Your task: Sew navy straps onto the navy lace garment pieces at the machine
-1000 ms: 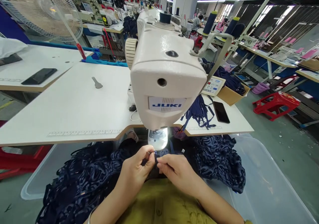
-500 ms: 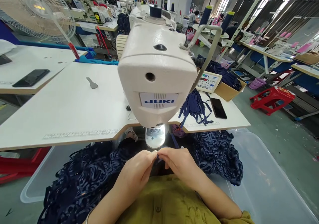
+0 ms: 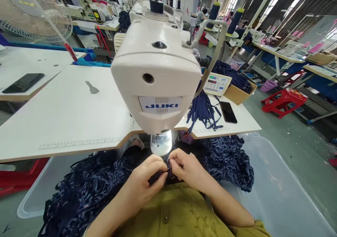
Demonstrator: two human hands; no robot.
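Note:
My left hand (image 3: 149,175) and my right hand (image 3: 188,168) meet in front of my body. Between their pinched fingertips is a small bit of dark navy fabric (image 3: 170,167); most of it is hidden by the fingers. Just beyond them is the lit bed end (image 3: 161,144) of a white JUKI sewing machine (image 3: 155,68). Navy patterned garments (image 3: 92,180) are heaped to the left, and more navy patterned fabric (image 3: 228,161) lies to the right of my hands.
The white sewing table (image 3: 65,114) carries a flat grey metal piece (image 3: 92,87), navy straps (image 3: 202,110), a phone (image 3: 228,112) and a control panel (image 3: 216,84). Clear plastic bins (image 3: 279,195) flank me. A fan (image 3: 34,12) stands at the left, a red stool (image 3: 284,101) at the right.
Both hands have shifted their grip on the fabric; the left fingers have spread from a tight bunch into a visible thumb-and-finger pinch. The view has turned slightly, so the machine appears further left.

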